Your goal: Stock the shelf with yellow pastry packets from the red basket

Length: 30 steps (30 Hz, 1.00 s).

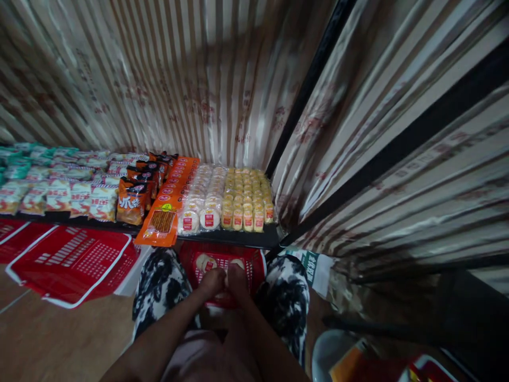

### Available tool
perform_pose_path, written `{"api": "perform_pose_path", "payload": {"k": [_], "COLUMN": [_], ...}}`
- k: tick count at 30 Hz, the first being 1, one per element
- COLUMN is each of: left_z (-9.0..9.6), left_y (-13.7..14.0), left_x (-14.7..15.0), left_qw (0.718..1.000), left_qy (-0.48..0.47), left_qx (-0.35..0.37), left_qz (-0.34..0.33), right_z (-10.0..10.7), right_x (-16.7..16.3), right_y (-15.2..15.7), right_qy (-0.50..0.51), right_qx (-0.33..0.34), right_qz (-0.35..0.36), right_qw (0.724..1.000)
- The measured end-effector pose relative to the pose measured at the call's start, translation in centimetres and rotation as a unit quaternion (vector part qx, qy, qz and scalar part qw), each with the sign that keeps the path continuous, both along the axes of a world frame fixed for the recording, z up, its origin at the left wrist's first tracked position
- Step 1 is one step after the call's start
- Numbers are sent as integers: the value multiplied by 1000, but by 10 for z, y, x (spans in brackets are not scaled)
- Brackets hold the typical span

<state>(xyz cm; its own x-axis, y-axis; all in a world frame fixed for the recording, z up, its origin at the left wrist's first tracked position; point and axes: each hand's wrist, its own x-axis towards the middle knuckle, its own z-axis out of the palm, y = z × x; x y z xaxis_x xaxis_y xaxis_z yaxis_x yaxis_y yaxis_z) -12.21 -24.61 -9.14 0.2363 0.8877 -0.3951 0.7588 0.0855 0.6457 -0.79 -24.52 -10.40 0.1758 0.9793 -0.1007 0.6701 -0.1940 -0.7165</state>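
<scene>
Both my hands are down over a red basket (254, 265) between my knees. My left hand (213, 282) is curled closed beside a round wrapped cake (207, 263) with a red label. Close against it is my right hand (236, 277), also closed, with part of a pale round piece showing just past its fingers. What either hand grips is hidden beneath the fingers. Ahead on a low dark shelf stand rows of similar white round cakes (209, 218) and yellow wrapped cakes (247, 201).
An orange snack packet (163, 217) overhangs the shelf edge (238, 239), with several bagged snacks (59, 196) to its left. A red basket with a white rim (83, 265) is at left. Striped curtains (178, 79) and a dark pole (310, 79) stand behind. A whitish tub (330, 350) is lower right.
</scene>
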Motion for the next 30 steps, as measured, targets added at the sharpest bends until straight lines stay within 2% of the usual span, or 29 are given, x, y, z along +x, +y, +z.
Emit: {"api": "perform_pose_path", "payload": {"k": [3,7,11,13,19,30], "left_z": [28,62,86,93,105,98], "left_y": [4,8,13,17,28,38], "left_x": [10,22,35,42,51,44], "left_qw": [995,979,958,950,938,933], "left_qy": [-29,-63,-94,-92,-39,14], "left_qx": [92,191,272,298,343,358], "left_qz": [4,12,5,4,7,-16], "right_z": [22,57,80,84,84,69], "right_x": [4,16,30,36,50,54], "right_y": [0,7,23,32,50,71], "right_qy": [34,68,16,-6,-37,-31], "right_qx": [22,114,221,246,252,291], "right_qz": [-29,-56,-78,-81,-64,-82], "right_qw": [999,990,972,966,965,953]}}
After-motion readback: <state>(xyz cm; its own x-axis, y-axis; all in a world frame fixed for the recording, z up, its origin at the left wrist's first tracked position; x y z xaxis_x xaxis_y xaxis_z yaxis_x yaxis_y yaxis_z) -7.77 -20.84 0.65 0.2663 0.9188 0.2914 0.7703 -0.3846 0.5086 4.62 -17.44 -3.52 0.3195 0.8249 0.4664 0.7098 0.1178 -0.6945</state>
